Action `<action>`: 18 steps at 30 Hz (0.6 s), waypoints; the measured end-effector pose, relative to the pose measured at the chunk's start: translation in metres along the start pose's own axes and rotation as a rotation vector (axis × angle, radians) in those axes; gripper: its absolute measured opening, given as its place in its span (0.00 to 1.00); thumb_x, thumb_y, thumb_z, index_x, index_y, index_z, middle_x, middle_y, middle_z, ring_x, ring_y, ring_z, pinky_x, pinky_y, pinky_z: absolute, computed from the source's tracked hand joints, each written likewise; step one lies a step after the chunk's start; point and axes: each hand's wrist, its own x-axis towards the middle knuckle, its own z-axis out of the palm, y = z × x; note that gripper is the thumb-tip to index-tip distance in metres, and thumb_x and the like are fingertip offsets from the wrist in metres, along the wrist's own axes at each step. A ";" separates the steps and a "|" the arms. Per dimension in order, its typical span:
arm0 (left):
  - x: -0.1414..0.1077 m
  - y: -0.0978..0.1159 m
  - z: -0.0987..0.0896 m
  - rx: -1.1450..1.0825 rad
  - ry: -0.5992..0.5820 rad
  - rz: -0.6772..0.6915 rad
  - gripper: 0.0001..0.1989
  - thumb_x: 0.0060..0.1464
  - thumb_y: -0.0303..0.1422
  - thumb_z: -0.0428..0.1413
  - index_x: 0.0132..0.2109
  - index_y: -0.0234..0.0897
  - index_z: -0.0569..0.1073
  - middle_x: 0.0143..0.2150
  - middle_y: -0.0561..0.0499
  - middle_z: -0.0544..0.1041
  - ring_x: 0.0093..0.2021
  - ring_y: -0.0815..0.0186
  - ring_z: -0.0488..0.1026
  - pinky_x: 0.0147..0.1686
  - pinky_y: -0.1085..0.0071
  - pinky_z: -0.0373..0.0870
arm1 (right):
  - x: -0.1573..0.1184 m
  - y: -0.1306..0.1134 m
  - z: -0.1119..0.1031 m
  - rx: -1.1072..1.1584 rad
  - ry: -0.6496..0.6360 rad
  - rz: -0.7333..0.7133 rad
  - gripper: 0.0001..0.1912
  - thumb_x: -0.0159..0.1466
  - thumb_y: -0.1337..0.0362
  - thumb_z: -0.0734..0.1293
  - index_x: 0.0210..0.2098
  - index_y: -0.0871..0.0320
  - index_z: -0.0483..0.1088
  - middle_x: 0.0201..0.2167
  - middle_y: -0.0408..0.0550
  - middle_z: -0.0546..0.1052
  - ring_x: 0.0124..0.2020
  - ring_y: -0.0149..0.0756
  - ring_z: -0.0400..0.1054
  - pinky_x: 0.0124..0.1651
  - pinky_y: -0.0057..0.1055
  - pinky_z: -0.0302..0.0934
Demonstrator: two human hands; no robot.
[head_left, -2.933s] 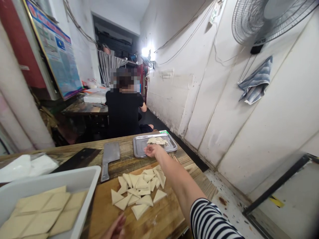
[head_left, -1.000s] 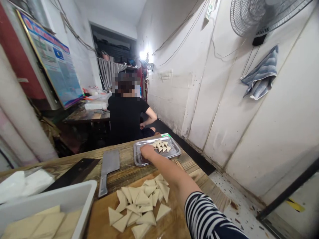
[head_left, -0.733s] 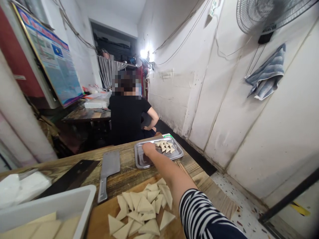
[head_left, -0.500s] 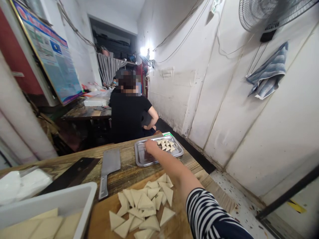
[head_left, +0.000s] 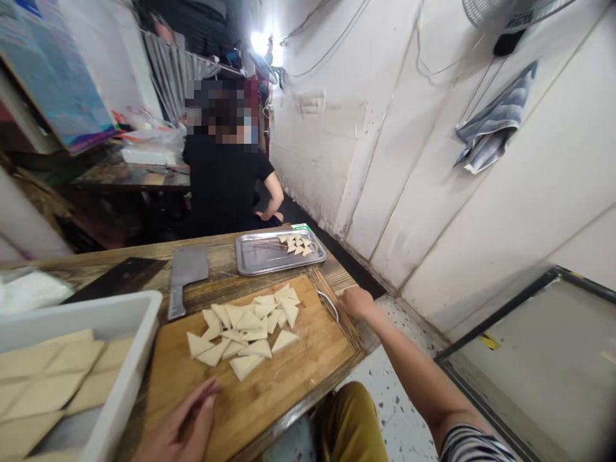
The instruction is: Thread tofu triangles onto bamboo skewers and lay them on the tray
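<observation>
Right hand: the right hand [head_left: 356,303] is sitting over the thin sticks [head_left: 350,335] just beyond the board's right edge; its fingers are curling in, tips hidden (can't tell if it is gripping a stick).
Left hand: the left hand [head_left: 185,420] is hovering at the near left of the board, part open, thumb standing apart from the fingers, holding nothing visible.
Board: the wooden board [head_left: 308,359] is lying on the table [head_left: 226,282], its metal handle [head_left: 329,304] facing the sticks.
Loose triangles: the pale triangles [head_left: 250,325] are lying in an overlapping heap mid-board, a few spreading toward the near side; neither hand is touching them.
Tray: the metal tray [head_left: 255,263] is resting beyond the board and bearing skewered triangles [head_left: 298,250] toward its right end, stick ends pointing left.
Tub: the grey tub [head_left: 137,340] is standing left of the board, containing pale squares [head_left: 52,385].
Cleaver: the cleaver [head_left: 190,266] is lying flat between tub and tray, handle pointing nearward.
Background: a person in black [head_left: 226,179] is sitting beyond the table, back turned.
</observation>
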 end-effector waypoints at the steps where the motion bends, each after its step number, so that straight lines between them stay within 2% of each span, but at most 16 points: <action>1: -0.003 0.004 0.002 0.000 0.039 0.002 0.22 0.47 0.49 0.50 0.44 0.46 0.77 0.45 0.52 0.79 0.50 0.52 0.74 0.50 0.58 0.70 | -0.007 0.003 0.007 0.002 0.007 0.013 0.17 0.62 0.59 0.64 0.40 0.66 0.76 0.41 0.65 0.78 0.44 0.47 0.72 0.42 0.31 0.63; 5: -0.007 0.011 0.009 -0.049 0.132 0.043 0.24 0.47 0.49 0.50 0.46 0.43 0.76 0.44 0.51 0.80 0.49 0.56 0.74 0.52 0.63 0.68 | -0.010 0.010 0.024 0.055 0.028 0.032 0.16 0.63 0.63 0.61 0.41 0.69 0.75 0.41 0.66 0.77 0.44 0.47 0.73 0.41 0.31 0.61; 9: -0.001 0.017 0.013 -0.036 0.161 0.069 0.23 0.51 0.47 0.51 0.49 0.41 0.74 0.45 0.49 0.79 0.47 0.59 0.75 0.50 0.66 0.68 | 0.002 0.017 0.032 0.151 0.027 0.025 0.14 0.63 0.65 0.61 0.36 0.67 0.77 0.37 0.64 0.78 0.41 0.44 0.73 0.39 0.29 0.60; 12: 0.013 0.031 0.017 0.015 0.185 0.212 0.22 0.54 0.46 0.50 0.51 0.40 0.73 0.49 0.47 0.77 0.47 0.60 0.74 0.50 0.65 0.67 | 0.007 0.023 0.035 0.241 0.055 0.013 0.13 0.62 0.65 0.62 0.33 0.65 0.77 0.35 0.61 0.79 0.39 0.42 0.73 0.37 0.27 0.58; 15: 0.032 0.052 0.025 0.158 0.195 0.469 0.21 0.57 0.43 0.48 0.52 0.38 0.72 0.53 0.43 0.74 0.55 0.57 0.68 0.55 0.61 0.61 | 0.006 0.030 0.039 0.358 0.098 -0.006 0.12 0.62 0.65 0.62 0.30 0.62 0.76 0.33 0.56 0.79 0.37 0.39 0.72 0.36 0.26 0.57; 16: 0.038 0.060 0.029 0.241 0.186 0.501 0.21 0.57 0.42 0.48 0.52 0.37 0.72 0.55 0.42 0.73 0.56 0.55 0.66 0.55 0.58 0.59 | 0.005 0.033 0.040 0.403 0.113 -0.009 0.12 0.62 0.66 0.62 0.28 0.62 0.75 0.31 0.54 0.79 0.35 0.37 0.72 0.35 0.25 0.56; 18: 0.047 0.073 0.038 0.442 0.185 0.457 0.22 0.55 0.45 0.50 0.52 0.38 0.72 0.55 0.40 0.71 0.55 0.50 0.65 0.53 0.52 0.59 | 0.002 0.038 0.045 0.504 0.146 -0.006 0.12 0.62 0.67 0.61 0.27 0.61 0.74 0.26 0.50 0.78 0.30 0.34 0.71 0.33 0.24 0.56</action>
